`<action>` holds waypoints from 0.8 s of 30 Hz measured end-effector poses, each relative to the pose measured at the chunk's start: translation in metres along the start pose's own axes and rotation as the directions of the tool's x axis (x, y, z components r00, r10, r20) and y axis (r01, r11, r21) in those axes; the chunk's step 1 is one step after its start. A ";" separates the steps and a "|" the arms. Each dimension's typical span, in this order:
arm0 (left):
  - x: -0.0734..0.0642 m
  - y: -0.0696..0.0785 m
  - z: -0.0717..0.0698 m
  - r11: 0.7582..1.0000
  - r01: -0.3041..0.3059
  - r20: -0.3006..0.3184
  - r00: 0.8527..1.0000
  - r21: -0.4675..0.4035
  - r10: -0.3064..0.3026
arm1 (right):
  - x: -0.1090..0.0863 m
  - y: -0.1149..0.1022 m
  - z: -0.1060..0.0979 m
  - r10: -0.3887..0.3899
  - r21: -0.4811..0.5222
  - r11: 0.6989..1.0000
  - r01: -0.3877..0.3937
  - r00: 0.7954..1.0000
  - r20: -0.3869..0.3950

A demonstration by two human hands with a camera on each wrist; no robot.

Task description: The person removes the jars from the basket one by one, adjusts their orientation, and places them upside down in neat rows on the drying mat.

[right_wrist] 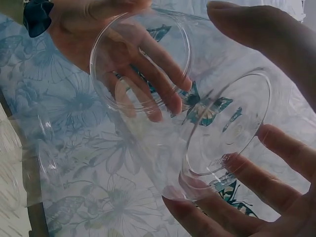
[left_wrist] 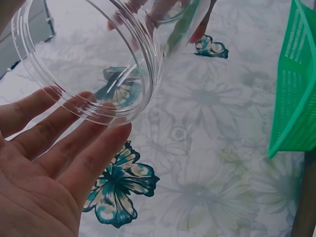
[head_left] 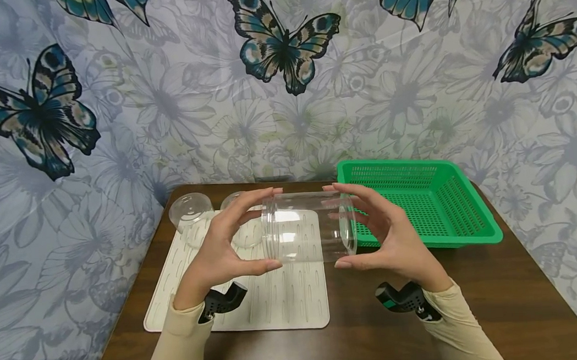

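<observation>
A clear plastic jar [head_left: 301,229] is held on its side in the air, between both hands. My left hand [head_left: 223,242] grips its ridged, open mouth end, thumb below and fingers above. In the left wrist view, fingertips of the left hand [left_wrist: 54,158] touch the jar's rim [left_wrist: 143,64]. My right hand [head_left: 388,229] holds the round base end; in the right wrist view its fingers [right_wrist: 256,180] spread around the base [right_wrist: 229,121]. Nothing shows inside the jar. Under it lies a cream ridged mat [head_left: 276,302].
Two more clear containers stand at the mat's back left, one clear container [head_left: 190,208] at the corner, the other partly behind my left hand. A green perforated basket [head_left: 475,237] sits at the back right of the brown table [head_left: 377,340]. Butterfly-print cloth [head_left: 295,130] hangs behind.
</observation>
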State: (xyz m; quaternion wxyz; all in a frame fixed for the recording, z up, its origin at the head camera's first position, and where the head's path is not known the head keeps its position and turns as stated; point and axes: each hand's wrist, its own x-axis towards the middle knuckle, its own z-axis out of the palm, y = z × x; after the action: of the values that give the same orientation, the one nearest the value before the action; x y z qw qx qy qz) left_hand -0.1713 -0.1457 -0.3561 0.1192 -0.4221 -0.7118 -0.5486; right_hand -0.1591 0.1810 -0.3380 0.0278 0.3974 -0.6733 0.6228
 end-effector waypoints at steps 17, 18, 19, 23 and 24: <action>-0.030 -0.017 0.000 0.999 -0.002 -0.063 0.998 -0.036 0.000 | -0.003 0.004 0.004 0.008 0.016 1.000 -0.008 1.000 -0.007; -0.036 -0.019 0.000 1.000 0.029 -0.079 0.996 0.008 -0.028 | -0.003 0.004 0.003 0.008 0.016 1.000 -0.008 1.000 -0.008; -0.041 -0.021 -0.001 0.996 0.071 -0.097 0.993 0.061 -0.065 | -0.003 0.004 0.003 0.008 0.017 1.000 -0.008 1.000 -0.012; -0.071 -0.031 -0.004 0.905 0.265 -0.165 0.961 0.333 -0.221 | -0.004 0.004 0.000 0.018 0.010 1.000 -0.017 0.999 -0.030; -0.079 -0.033 -0.005 0.872 0.301 -0.174 0.952 0.385 -0.252 | -0.005 0.004 0.000 0.021 0.010 1.000 -0.021 0.999 -0.033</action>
State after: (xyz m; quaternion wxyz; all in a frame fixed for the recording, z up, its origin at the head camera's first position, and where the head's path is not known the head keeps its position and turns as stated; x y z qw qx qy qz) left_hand -0.1485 -0.1887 -0.4264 0.1663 -0.2484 -0.8550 -0.4237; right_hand -0.1580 0.1829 -0.3434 0.0305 0.3800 -0.6740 0.6328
